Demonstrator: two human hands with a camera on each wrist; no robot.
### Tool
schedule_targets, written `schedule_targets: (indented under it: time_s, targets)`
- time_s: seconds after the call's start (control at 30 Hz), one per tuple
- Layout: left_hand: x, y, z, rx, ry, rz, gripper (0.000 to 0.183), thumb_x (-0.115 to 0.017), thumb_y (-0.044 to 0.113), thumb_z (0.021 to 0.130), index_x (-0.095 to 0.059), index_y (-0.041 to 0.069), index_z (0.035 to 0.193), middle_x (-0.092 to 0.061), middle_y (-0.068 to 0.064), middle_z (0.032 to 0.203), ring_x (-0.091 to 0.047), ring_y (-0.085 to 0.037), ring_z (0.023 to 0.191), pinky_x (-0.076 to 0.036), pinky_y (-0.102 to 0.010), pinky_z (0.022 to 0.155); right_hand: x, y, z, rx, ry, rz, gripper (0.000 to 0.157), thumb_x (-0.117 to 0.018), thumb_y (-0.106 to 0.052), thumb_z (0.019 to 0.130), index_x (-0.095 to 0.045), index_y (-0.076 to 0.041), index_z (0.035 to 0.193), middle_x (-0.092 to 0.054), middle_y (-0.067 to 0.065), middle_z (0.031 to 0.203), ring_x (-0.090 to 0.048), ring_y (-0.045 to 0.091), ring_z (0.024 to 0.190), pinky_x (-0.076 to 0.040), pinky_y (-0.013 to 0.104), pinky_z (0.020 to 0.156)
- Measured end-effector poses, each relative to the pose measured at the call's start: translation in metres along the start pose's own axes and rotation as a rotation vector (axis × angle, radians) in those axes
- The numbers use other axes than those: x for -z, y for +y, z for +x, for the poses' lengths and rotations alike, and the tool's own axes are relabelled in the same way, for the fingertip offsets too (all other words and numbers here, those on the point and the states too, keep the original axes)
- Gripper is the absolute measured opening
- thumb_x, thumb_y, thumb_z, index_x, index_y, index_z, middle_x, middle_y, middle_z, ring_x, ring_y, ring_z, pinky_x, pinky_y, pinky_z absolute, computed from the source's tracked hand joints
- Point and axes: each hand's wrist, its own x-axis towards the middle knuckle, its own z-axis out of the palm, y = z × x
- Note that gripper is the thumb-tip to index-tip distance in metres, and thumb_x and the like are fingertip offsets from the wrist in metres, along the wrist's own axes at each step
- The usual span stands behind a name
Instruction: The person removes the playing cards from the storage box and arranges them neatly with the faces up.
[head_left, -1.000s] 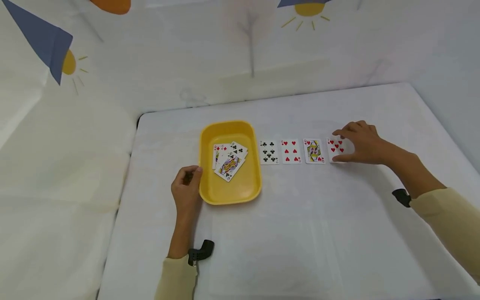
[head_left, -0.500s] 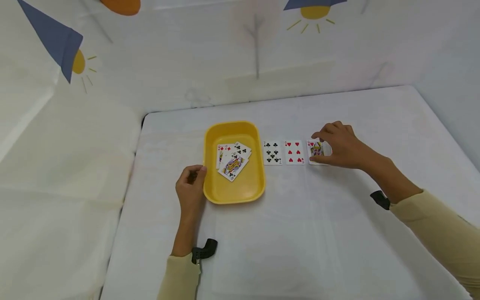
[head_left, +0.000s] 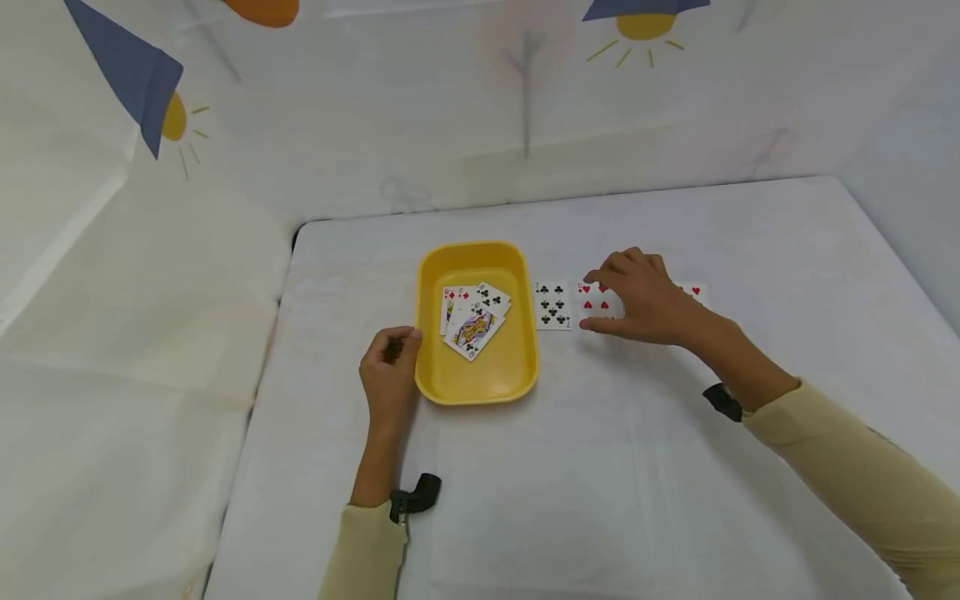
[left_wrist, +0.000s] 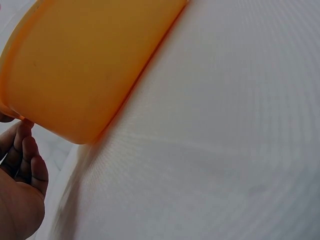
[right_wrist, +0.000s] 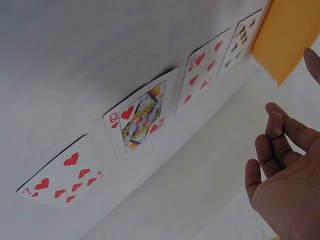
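White sheeting (head_left: 352, 92) hangs behind your table (head_left: 600, 500), printed with blue shapes (head_left: 123, 75), an orange patch (head_left: 262, 10) and little yellow suns (head_left: 646, 27) with rays. Pale cloth covers the table from its far edge to the near side. Your yellow tray (head_left: 487, 379) sits at about the middle, left of a row of playing cards.

Your left hand (head_left: 387, 379) is at the tray's left rim, thumb and fingers pinched on the edge, the other fingers curled in. Inside the tray lie several overlapping cards: a face card with club marks (head_left: 472, 332) on top, a club number card (head_left: 494, 297) at its far right and red diamond cards (head_left: 463, 293) to the far left (how many in all, you cannot quite tell).

Your right hand (head_left: 647, 304) hovers over the row, thumb and fingertips spread apart and holding nothing. Beneath its thumb and forefinger is the six of hearts (head_left: 597, 302). Left of that, the seven of clubs (head_left: 553, 306) lies just beside the tray. To the right come the queen of hearts (right_wrist: 142, 117), hidden by your hand in the head view, and the seven of hearts (right_wrist: 65, 172) at the row's right end.

You wear tan sleeves (head_left: 847, 475), with a black device (head_left: 416, 496) at each wrist.
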Motion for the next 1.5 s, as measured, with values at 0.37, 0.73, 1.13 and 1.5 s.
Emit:
schedule_targets:
  time_s: [0.37,0.73,1.13,1.5]
  targets:
    - [0.0,0.001,0.001,-0.013,0.006,-0.011,0.017,-0.067,0.01,0.095,-0.07,-0.005,0.104,-0.065,-0.016,0.096,-0.055,-0.013,0.082,-0.045,-0.023,0.075,-0.005,-0.021,0.012,0.053,0.039,0.027,0.062,-0.082,-0.045,0.08,-0.064,-0.007,0.124,-0.057,0.007,0.112,-0.041,0.028,0.116,-0.029,0.053,0.096]
    - [0.0,-0.002,0.002,-0.036,0.005,-0.015,0.018,-0.067,0.01,0.095,-0.069,-0.006,0.104,-0.066,-0.017,0.096,-0.055,-0.012,0.082,-0.046,-0.023,0.075,-0.013,-0.049,0.026,0.075,0.029,0.009,0.067,-0.077,-0.056,0.081,-0.064,-0.009,0.127,-0.056,0.006,0.114,-0.041,0.027,0.115,-0.028,0.053,0.099]
    - [0.0,-0.004,0.002,-0.052,0.001,-0.035,0.017,-0.068,0.01,0.095,-0.07,-0.005,0.103,-0.066,-0.016,0.094,-0.056,-0.015,0.082,-0.046,-0.024,0.075,-0.025,-0.073,0.035,0.145,0.051,0.001,0.067,-0.074,-0.058,0.082,-0.065,-0.008,0.126,-0.056,0.005,0.112,-0.043,0.026,0.114,-0.028,0.05,0.096]
    - [0.0,-0.003,0.003,-0.045,0.005,-0.038,0.017,-0.068,0.009,0.095,-0.069,-0.006,0.103,-0.065,-0.017,0.094,-0.056,-0.017,0.082,-0.046,-0.028,0.076,-0.038,-0.095,0.042,0.142,0.036,-0.057,0.072,-0.069,-0.062,0.085,-0.064,-0.005,0.129,-0.054,0.009,0.115,-0.041,0.029,0.115,-0.028,0.05,0.101]
